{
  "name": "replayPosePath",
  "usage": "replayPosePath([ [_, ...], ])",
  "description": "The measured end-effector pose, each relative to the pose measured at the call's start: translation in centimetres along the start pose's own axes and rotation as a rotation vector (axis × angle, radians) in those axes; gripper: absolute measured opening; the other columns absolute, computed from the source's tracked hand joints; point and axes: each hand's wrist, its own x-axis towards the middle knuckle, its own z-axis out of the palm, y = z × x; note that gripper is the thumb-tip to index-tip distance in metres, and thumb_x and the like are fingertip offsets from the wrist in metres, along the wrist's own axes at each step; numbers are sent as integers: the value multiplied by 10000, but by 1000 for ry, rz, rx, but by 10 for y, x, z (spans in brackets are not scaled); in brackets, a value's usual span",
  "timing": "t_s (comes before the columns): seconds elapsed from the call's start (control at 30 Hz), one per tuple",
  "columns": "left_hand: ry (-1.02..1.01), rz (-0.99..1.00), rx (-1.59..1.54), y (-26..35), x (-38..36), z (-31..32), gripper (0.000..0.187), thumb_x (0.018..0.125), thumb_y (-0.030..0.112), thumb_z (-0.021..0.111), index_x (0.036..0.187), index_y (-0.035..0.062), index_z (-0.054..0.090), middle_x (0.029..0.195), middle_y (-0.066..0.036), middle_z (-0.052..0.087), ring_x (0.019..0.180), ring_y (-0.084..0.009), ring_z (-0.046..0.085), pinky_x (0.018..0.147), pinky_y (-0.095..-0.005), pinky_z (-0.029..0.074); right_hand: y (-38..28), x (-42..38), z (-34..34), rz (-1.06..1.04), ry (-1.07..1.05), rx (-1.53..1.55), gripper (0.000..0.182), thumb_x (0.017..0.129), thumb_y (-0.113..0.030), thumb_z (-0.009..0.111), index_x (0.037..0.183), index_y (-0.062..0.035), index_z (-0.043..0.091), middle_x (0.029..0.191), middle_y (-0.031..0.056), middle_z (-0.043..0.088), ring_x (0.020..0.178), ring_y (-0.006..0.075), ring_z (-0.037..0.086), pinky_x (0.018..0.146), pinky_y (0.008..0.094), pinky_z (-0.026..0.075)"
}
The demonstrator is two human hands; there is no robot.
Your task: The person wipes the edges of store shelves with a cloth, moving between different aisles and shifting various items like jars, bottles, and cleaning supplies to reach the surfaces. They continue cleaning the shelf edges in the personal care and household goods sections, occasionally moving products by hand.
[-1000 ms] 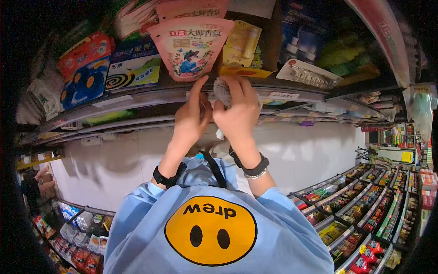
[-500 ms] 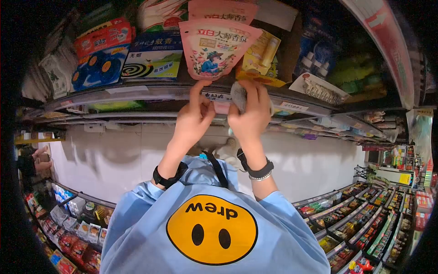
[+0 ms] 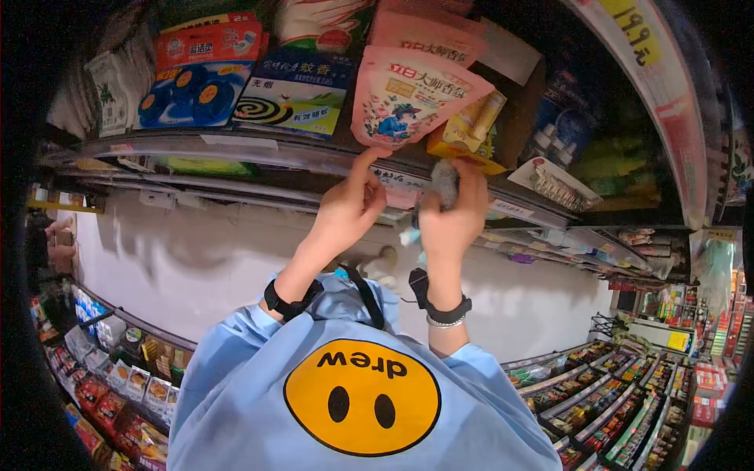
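Observation:
A bunched grey cloth [image 3: 445, 184] is gripped in my right hand [image 3: 458, 216], close to the front edge of the shelf. A small pale blue-and-white end [image 3: 410, 235] shows just below that hand. On the left, the raised index fingertip of my left hand [image 3: 349, 206] is right at the bottom of a pink pouch [image 3: 420, 98] standing on the shelf; its other fingers are loosely bent with nothing in them. Between my hands, a handwritten price label [image 3: 397, 179] sits on the shelf edge. Behind my right fingers is a yellow box [image 3: 470, 137].
A mosquito coil box [image 3: 292, 94] and a red-and-blue pack [image 3: 196, 78] stand left on the shelf. To the right lies a white card pack [image 3: 554, 184]. Lower shelves run beneath this one. Shelves of goods [image 3: 620, 392] line the aisle behind me.
The shelf and its goods have shifted right in the view as the camera turned. My hands have shifted right and slightly down in the picture; the right still holds the cloth.

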Motion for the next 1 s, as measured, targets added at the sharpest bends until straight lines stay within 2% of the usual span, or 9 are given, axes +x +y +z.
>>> replayPosePath([
  [0.13,-2,40,49,-2,2,0,561,793,57,556,1288,154,312,751,-81,578,639,-284,606,550,-375,456,-23,-2,15,-37,-66,41,489,564,-84,627,1048,-64,558,1041,156,553,965,350,528,810,430,441],
  [0.17,-15,41,43,-1,1,1,561,793,57,556,1288,154,312,751,-81,578,639,-284,606,550,-375,456,-34,-1,18,-28,-69,41,472,561,-66,596,1031,-64,563,1007,147,559,943,348,537,804,422,444],
  [0.27,82,99,59,-4,2,6,551,812,83,559,1294,167,306,779,-116,583,678,-336,604,578,-405,456,-43,-2,26,-29,-51,48,458,552,-49,566,1010,-71,572,966,137,564,914,342,548,786,415,452],
  [0.47,98,92,63,-3,3,6,522,803,30,557,1268,149,353,760,-101,591,648,-268,619,564,-351,469,-24,-8,17,-49,-65,59,476,553,-70,622,1024,-131,588,1046,86,573,923,315,553,765,396,467],
  [0.53,107,109,82,-1,1,5,512,801,24,555,1261,142,364,750,-92,592,632,-250,618,559,-340,471,-18,-8,5,-55,-120,-23,500,548,-58,640,1038,-143,588,1075,64,579,949,300,554,776,379,471],
  [0.63,110,123,137,-3,5,4,503,800,20,551,1256,131,372,736,-78,594,613,-233,615,551,-330,474,-1,1,-14,-22,-112,-24,519,537,-34,636,1043,-136,585,1070,74,584,971,297,553,786,368,475],
  [0.7,123,157,163,-2,6,3,494,801,21,549,1252,124,376,722,-77,592,618,-230,617,551,-329,474,28,-1,-19,-73,-88,-67,535,562,-67,621,1088,-160,584,1106,76,577,928,298,565,774,369,495],
  [0.9,80,118,141,-4,3,1,504,825,30,534,1285,133,354,720,-72,582,614,-225,611,549,-322,467,91,1,-52,-10,109,-200,533,560,-59,589,1085,-150,598,1125,99,580,991,321,560,814,372,489],
  [1.0,80,144,173,-3,5,-4,486,830,28,535,1282,140,395,716,-76,577,587,-216,590,543,-320,458,115,6,-68,8,156,-264,546,563,-61,582,1104,-136,582,1151,108,563,1006,330,546,821,382,481],
])
